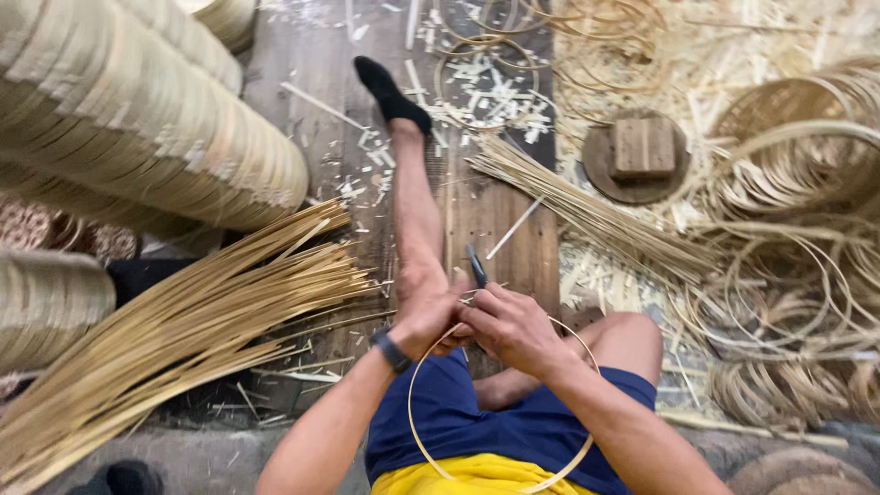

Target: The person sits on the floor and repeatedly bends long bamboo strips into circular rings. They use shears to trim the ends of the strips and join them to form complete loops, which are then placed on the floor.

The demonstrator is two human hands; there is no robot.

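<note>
Bamboo strip hoop [431, 449] sits at lower centre of the frame, bent into a near-full circle over the person's lap, with its top arc running up into both hands. Left hand [423, 316] is closed around the strip where the ends appear to meet, thumb side pressing it down near the knee. Right hand [513, 325] is clenched around a dark-handled knife [477, 266], whose blade points toward the upper centre of the frame, just above the joint.

To work this joint well, judging from the grips: keep the overlap pinned firmly under the left hand so the spring of the hoop cannot open it, hold the blade angled away from the body and leg, and take shallow cuts only.

The strip is thin, flat, pale yellow and evenly curved, with no visible kinks. Whether the ends overlap or butt cannot be told; the hands cover them.

A bundle of straight strips [174, 339] fans out at left. Finished hoops [788, 275] lie piled at right.
</note>
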